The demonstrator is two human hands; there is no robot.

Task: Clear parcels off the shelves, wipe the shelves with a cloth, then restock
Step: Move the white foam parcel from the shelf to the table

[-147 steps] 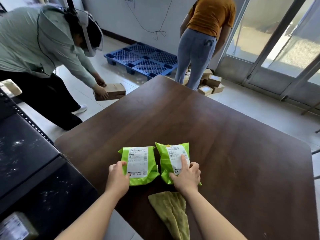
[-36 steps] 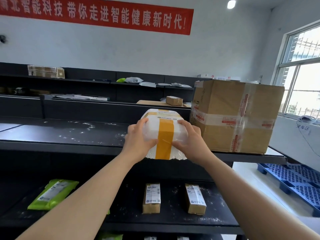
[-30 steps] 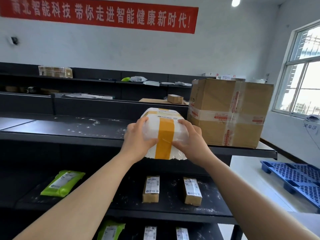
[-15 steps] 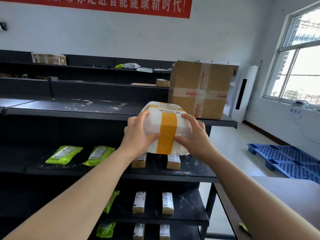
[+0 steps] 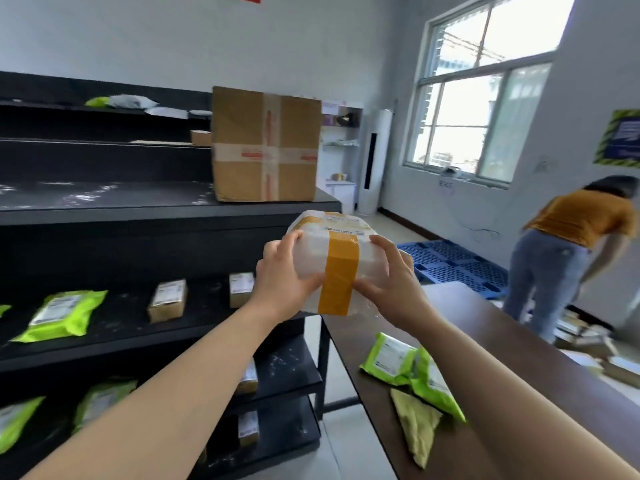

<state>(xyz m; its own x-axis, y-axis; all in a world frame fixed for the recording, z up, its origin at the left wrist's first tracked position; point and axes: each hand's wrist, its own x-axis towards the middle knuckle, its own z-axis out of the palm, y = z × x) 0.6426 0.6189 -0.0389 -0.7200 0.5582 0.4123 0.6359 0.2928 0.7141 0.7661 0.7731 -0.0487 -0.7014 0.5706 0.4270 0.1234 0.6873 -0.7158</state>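
Head view: my left grip (image 5: 284,271) and right grip (image 5: 391,289) curl around the white parcel (image 5: 341,268), clasping it at 9 and 3 o'clock; it hangs in air between the shelves (image 5: 138,209) and the desk (image 5: 502,341).

The white plastic-wrapped parcel (image 5: 341,261) bears one mustard-yellow tape band. At its 5 o'clock: lime-green mailer pouches (image 5: 389,358) with white labels, and an olive-green cloth (image 5: 415,424). At 10 o'clock, black metal shelves (image 5: 104,199) show white speckles.
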